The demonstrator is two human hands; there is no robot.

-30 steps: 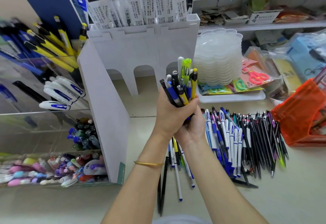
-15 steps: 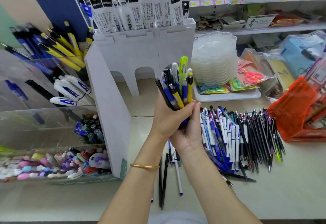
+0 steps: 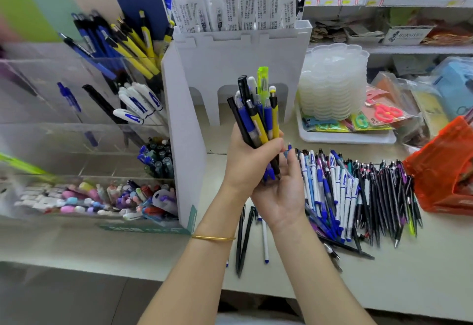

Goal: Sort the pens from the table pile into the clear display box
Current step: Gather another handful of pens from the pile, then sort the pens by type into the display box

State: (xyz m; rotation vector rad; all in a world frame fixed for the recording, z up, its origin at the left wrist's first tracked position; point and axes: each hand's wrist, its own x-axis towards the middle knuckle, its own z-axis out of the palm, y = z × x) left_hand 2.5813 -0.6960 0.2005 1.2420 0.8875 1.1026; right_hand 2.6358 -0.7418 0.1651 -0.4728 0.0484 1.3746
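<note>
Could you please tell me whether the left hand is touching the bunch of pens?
Touching. The head view shows the left hand gripping the bunch of pens.

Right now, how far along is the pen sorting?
Partly done: the clear display box already holds yellow pens and white pens in separate compartments. In hand: the left hand grips a mixed pen bundle, the right hand cupped under its lower ends. Left: the large pen pile on the table.

deli on refill packs [image 3: 230,5] atop white holder [image 3: 243,51] | blue A on white pens [image 3: 344,189] right of it | HORSE-ish on box [image 3: 407,35] further right
</note>
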